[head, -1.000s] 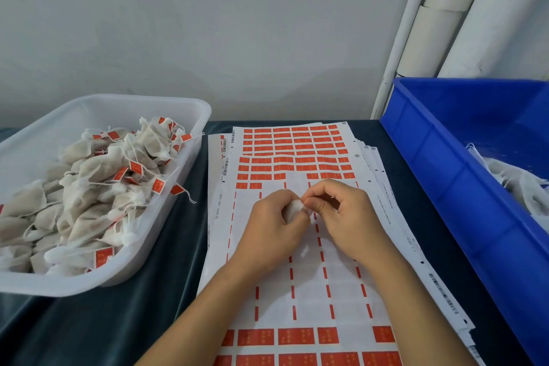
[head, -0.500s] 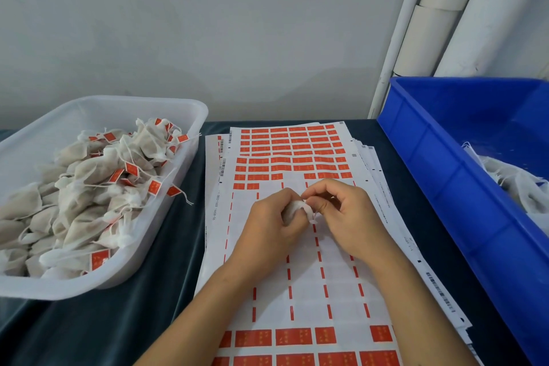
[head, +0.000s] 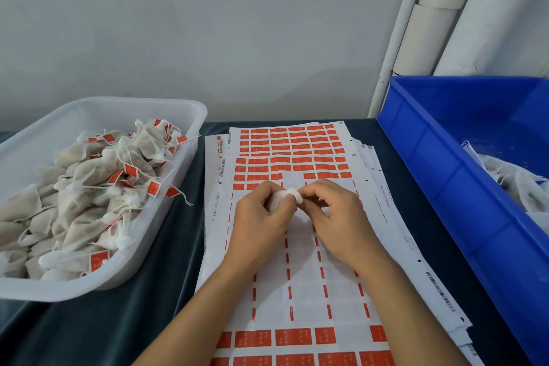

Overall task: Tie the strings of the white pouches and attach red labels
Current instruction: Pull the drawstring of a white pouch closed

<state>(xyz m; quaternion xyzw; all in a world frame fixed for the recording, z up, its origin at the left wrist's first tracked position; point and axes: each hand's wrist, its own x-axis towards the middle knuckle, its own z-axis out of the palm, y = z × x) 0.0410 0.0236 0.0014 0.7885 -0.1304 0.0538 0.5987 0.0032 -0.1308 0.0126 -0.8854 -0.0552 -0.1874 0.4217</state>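
A small white pouch point(head: 282, 197) sits between my two hands, just above the stack of label sheets point(head: 300, 270). My left hand point(head: 261, 217) grips the pouch's body, fingers curled round it. My right hand point(head: 332, 214) pinches the pouch's top end with thumb and fingertips; its strings are too fine to make out. Rows of red labels point(head: 291, 151) fill the far part of the top sheet, and more red labels point(head: 292, 337) lie near me. The sheet's middle is peeled bare.
A clear plastic tub point(head: 166, 235) at the left holds several white pouches with red labels on their strings. A blue bin point(head: 439, 187) at the right holds unlabelled white pouches point(head: 517, 181). Dark cloth covers the table point(head: 98, 330). White pipes point(head: 430, 18) stand at the back right.
Both hands stay together on the pouch. My right fingers have shifted slightly at its top end; the pouch stays in the same spot.
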